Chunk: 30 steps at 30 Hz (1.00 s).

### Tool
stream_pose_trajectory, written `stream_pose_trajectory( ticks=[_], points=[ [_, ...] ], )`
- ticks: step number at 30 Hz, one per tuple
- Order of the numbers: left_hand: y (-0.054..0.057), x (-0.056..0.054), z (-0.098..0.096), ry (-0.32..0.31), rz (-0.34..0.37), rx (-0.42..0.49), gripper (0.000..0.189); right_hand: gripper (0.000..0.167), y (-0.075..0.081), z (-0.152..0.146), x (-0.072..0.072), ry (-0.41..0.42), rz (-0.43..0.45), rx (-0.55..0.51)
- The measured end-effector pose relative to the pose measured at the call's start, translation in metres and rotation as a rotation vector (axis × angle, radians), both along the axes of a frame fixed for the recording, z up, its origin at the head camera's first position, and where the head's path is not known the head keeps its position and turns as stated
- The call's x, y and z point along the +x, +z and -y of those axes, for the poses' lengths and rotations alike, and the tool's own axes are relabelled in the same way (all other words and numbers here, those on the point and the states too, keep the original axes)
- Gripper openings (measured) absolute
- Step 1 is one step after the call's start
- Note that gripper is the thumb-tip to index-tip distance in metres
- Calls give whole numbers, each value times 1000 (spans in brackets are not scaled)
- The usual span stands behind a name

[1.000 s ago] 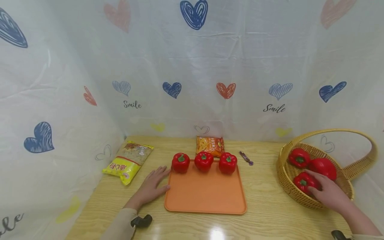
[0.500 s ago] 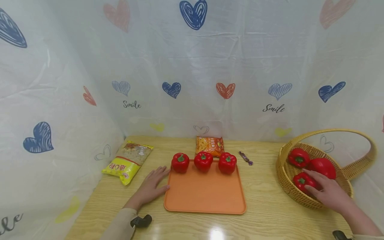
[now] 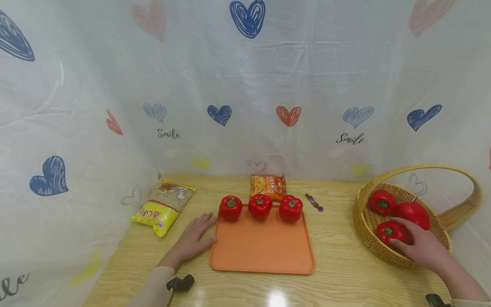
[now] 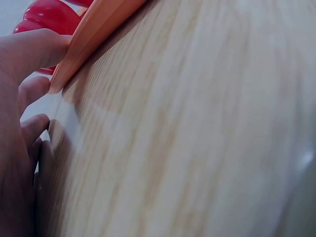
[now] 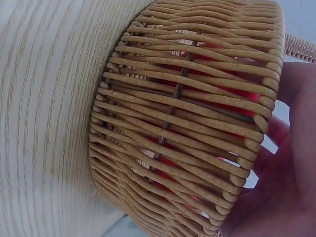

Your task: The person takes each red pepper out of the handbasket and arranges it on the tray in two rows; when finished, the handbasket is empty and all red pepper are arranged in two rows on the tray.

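Observation:
Along the left edge of an orange tray (image 3: 262,251), my left hand (image 3: 193,238) rests with its fingers extended, thumb and fingertips at the rim. Three red bell peppers stand in a row at the tray's back: a left pepper (image 3: 230,209), a middle pepper (image 3: 260,207) and a right pepper (image 3: 290,209). Inside the wicker basket (image 3: 364,238), my right hand (image 3: 423,247) holds a red bell pepper (image 3: 387,232) between thumb and fingers. Behind it lie another bell pepper (image 3: 382,202) and a larger rounded red thing (image 3: 416,214). Basket weave partly hides the grip in the right wrist view.
Behind the tray lies an orange snack packet (image 3: 268,186). A small purple-wrapped stick (image 3: 314,202) is to its right. A yellow pasta bag (image 3: 165,207) lies at left. The basket's tall handle (image 3: 475,192) arches over its right side. Patterned curtains enclose the table.
In the basket, my right hand has shifted slightly around the front pepper, and that pepper has turned and moved a little right. My left hand and the tray have stayed put.

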<state>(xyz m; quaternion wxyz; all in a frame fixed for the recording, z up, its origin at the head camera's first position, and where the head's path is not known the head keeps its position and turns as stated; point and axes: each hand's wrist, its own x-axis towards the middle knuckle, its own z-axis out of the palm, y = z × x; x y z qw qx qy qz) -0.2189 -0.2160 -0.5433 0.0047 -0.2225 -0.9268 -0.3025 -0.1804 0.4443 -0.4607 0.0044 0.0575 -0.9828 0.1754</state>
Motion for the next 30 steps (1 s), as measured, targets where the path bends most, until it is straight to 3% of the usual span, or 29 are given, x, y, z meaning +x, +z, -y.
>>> stream_pose_trajectory(
  ticks=[16,30],
  points=[
    [1,0,0,7,11,-4,71,76,-3,-1,2,-29,-63,21],
    [1,1,-1,6,-1,9,70,77,-2,2,3,-91,-20,15]
  ],
)
